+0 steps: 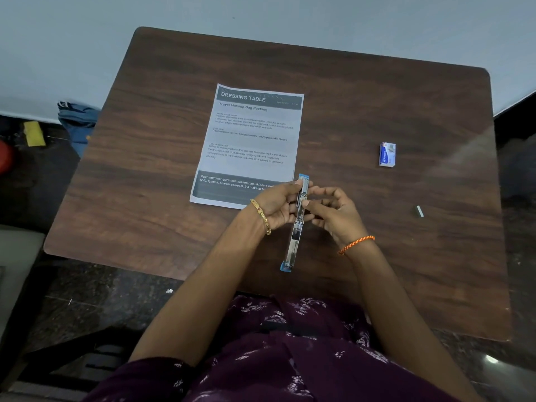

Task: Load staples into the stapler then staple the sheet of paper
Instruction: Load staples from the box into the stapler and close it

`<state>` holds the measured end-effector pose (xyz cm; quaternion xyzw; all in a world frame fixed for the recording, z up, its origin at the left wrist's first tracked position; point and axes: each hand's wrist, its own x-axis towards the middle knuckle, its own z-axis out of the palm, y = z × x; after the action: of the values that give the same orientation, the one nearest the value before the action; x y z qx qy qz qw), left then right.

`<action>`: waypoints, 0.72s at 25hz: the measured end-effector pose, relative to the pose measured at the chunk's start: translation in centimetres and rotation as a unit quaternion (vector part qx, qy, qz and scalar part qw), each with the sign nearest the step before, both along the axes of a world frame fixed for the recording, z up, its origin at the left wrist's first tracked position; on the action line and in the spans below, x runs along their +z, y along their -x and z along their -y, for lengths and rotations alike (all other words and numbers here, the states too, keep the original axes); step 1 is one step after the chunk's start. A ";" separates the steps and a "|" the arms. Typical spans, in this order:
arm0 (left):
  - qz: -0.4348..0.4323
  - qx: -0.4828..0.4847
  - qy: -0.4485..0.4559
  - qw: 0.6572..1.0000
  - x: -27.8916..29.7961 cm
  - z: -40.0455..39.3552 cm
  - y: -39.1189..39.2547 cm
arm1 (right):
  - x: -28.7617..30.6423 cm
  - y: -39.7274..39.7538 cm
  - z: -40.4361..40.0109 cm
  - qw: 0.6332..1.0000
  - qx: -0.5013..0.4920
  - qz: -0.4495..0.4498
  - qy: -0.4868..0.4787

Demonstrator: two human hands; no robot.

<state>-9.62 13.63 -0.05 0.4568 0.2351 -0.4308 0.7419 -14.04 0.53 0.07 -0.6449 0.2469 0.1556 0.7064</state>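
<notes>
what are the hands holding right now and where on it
Both hands grip the opened stapler near its far half: left hand on its left side, right hand on its right.

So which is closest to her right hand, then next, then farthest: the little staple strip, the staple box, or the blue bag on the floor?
From the right hand, in the head view:
1. Staple strip, on the table out to its right.
2. Staple box, farther back on the right.
3. Blue bag, off the table's far left.
</notes>
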 end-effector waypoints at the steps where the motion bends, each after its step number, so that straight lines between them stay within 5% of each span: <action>1: 0.009 -0.009 -0.008 1.000 0.0 0.1 0.1 | 0.1 -0.2 -0.1 1.000 -0.013 -0.013 -0.004; 7: 0.009 0.002 0.013 1.000 -0.3 -0.2 -0.3 | -0.3 -0.1 0.2 0.999 -0.027 -0.002 -0.021; 9: -0.008 0.027 0.029 0.999 -0.3 -0.5 -0.5 | -1.1 0.7 0.9 0.996 0.021 0.050 0.072; 12: -0.032 0.065 0.045 0.996 -0.5 -0.7 -0.8 | -2.3 2.1 1.7 0.943 0.187 0.115 0.249; 15: -0.041 0.086 0.050 0.994 -0.6 -0.7 -0.9 | -1.9 3.0 1.3 0.919 0.256 0.152 0.257; 18: -0.027 0.085 0.040 0.995 -0.5 -0.7 -0.9 | -1.4 3.3 0.9 0.940 0.191 0.188 0.210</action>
<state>-8.73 14.32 -0.50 0.3936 0.2759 -0.3878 0.7865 -17.33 -0.37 -1.28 -0.8310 0.0090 0.1079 0.5457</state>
